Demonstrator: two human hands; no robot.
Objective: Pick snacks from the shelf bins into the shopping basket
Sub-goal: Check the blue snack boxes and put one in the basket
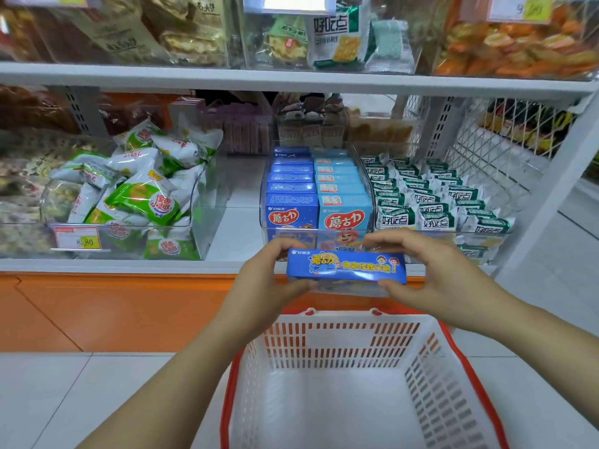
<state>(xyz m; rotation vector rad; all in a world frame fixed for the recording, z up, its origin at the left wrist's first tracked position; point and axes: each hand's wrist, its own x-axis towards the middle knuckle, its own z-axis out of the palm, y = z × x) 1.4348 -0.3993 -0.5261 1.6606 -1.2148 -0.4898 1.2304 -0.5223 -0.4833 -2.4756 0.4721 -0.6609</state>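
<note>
Blue cardboard snack box | held over far rim of white plastic shopping basket | left hand and right hand pinch its ends, fingers curled; best lowered flat, released together

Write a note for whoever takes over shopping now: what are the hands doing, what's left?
Left hand grips the left end of the long blue cardboard snack box.
Right hand grips its right end.
The box is above the far rim of the white-and-orange plastic shopping basket, in front of the clear shelf bin of blue boxes.
Done: one box picked.
Left: lower it into the basket, which shows no snacks yet.
</note>
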